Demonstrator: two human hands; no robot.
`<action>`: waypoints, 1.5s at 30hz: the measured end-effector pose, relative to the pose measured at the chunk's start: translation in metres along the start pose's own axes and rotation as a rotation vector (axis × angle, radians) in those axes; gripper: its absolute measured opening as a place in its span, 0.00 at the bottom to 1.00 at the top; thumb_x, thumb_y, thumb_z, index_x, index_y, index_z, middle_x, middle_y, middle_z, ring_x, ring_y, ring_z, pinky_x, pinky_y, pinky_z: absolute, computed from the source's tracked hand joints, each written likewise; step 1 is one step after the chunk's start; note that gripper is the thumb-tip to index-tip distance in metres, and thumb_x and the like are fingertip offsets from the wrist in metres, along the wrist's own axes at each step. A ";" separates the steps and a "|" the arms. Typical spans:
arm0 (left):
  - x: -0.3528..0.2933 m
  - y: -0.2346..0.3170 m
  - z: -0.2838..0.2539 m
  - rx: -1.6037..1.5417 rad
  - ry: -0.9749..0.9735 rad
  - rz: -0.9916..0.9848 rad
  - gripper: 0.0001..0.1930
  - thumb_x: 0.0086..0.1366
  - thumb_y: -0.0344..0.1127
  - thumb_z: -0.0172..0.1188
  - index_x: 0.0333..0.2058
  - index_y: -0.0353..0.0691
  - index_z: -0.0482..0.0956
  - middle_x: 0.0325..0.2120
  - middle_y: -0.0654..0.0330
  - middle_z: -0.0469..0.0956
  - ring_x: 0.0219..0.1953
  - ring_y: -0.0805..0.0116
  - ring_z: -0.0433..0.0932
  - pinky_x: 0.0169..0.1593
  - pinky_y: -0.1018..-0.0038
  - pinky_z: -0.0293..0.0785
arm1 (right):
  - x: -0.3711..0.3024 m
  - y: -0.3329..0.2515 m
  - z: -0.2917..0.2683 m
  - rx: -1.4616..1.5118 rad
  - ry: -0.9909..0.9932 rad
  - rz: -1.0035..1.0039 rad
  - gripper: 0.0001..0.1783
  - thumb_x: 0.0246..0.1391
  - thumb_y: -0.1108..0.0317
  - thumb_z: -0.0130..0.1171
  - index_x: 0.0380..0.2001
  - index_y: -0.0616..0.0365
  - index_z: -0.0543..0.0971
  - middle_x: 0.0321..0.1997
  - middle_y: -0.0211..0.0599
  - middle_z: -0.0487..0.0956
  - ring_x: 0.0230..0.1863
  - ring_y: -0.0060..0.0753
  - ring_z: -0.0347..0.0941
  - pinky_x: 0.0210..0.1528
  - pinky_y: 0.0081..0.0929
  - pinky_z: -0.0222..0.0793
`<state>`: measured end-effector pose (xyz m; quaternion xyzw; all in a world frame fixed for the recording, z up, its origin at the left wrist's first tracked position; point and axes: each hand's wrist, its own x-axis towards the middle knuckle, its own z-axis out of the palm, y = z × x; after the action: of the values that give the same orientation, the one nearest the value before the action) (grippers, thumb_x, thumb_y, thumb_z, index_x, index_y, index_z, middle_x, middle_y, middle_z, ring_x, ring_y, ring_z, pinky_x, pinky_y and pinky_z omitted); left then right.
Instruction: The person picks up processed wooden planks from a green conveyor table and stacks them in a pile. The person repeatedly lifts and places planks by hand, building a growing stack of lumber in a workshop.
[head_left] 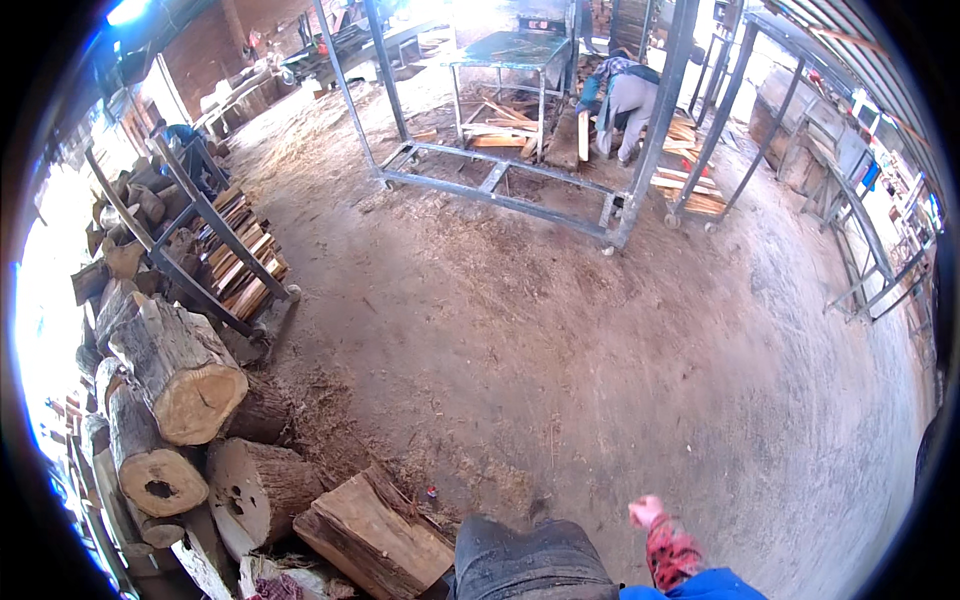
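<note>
Hanging over the dusty grey-brown floor, the bare right hand shows pale, small fingers that seem bent inward; whether they are clenched or loose I cannot tell, and nothing can be made out in their grasp. Of the left fingers I cannot tell the state, as they lie out of view. Behind the right hand come a red sleeve with dark markings and a bright blue garment; just to the left are dark, dusty trouser legs.

Beside these legs, on the left, lies a thick split block of brown wood, well apart from the right hand. Near its upper end sits a small red-and-dark object. Left of the block, a bark-covered log with holes in its pale cut face lies near a log with a dark hollow core, below a stout log with a round tan end.

Farther out stand a dark metal frame on casters and a green-topped metal table. Right of the table, a co-worker in grey trousers bends over sawn wood.
</note>
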<state>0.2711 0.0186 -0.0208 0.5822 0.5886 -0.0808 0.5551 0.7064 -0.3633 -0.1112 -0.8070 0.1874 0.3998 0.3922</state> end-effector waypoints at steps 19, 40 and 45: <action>0.235 0.246 -0.038 -0.225 -0.031 0.003 0.14 0.57 0.40 0.62 0.33 0.32 0.82 0.21 0.62 0.78 0.21 0.71 0.73 0.27 0.71 0.72 | 0.132 -0.286 0.106 -0.148 -0.163 0.089 0.08 0.54 0.67 0.60 0.31 0.61 0.79 0.24 0.36 0.80 0.22 0.30 0.77 0.23 0.28 0.74; 0.418 0.531 -0.082 -0.138 0.069 -0.234 0.14 0.56 0.42 0.61 0.24 0.34 0.78 0.19 0.59 0.77 0.23 0.70 0.73 0.27 0.65 0.72 | 0.368 -0.785 0.238 -0.279 -0.306 -0.274 0.13 0.53 0.59 0.63 0.28 0.59 0.80 0.18 0.30 0.78 0.18 0.25 0.72 0.21 0.27 0.68; 0.486 0.586 -0.112 -0.193 0.061 -0.226 0.14 0.56 0.42 0.61 0.23 0.34 0.78 0.19 0.60 0.77 0.23 0.70 0.73 0.28 0.64 0.71 | 0.373 -0.947 0.313 -0.446 -0.269 -0.426 0.12 0.56 0.61 0.61 0.35 0.60 0.80 0.24 0.29 0.79 0.24 0.20 0.75 0.26 0.23 0.73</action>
<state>0.8054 0.5727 -0.0198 0.4584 0.6720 -0.0680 0.5776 1.3615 0.4749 -0.0654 -0.8340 -0.1311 0.4428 0.3020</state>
